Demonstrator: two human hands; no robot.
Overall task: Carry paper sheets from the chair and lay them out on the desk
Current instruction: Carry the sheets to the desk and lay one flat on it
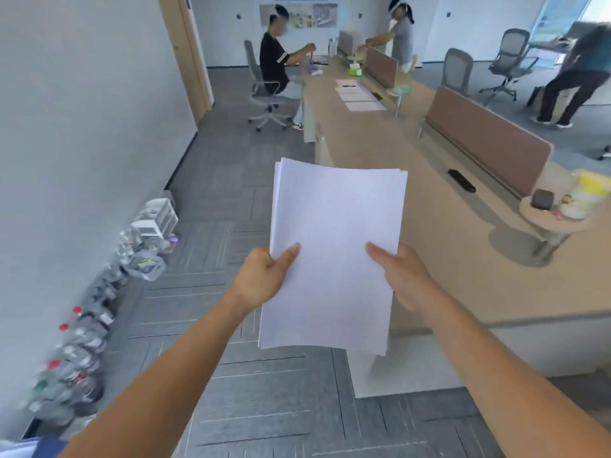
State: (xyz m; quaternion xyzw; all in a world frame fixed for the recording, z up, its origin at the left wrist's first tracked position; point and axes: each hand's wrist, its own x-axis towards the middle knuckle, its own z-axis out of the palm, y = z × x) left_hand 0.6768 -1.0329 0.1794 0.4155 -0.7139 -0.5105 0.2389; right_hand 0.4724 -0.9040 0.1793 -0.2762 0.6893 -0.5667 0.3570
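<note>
Paper sheets (334,246) gripped at side edges by L hand (264,280) & R hand (408,277): thumbs atop, fingers underneath.

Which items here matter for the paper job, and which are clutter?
Job: paper stack, gripped by left hand and right hand; the desk.
Lying about: bottles by the wall; black device on the desk; yellow-lidded tub.

Bright, even light, daylight from window (558,14) top right. Soft shadows on desk (380,150). Edges bend, wide-angle. Bottles (76,352) bottom left blurred; whole frame soft.
</note>
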